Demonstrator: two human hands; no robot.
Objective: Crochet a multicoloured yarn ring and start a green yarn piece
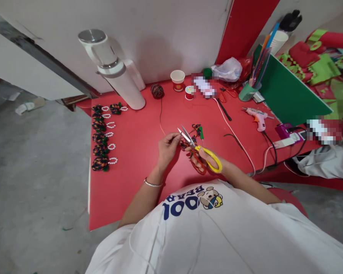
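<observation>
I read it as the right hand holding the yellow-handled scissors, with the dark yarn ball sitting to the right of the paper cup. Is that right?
Not quite: in the head view, the dark yarn ball sits to the left of the paper cup. The right hand does hold the yellow-handled scissors.

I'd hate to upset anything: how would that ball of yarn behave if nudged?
The ball of yarn would probably roll, being round. It looks like wound strands, so it's likely light and soft. The strand trailing toward the left hand might unwind further.
</observation>
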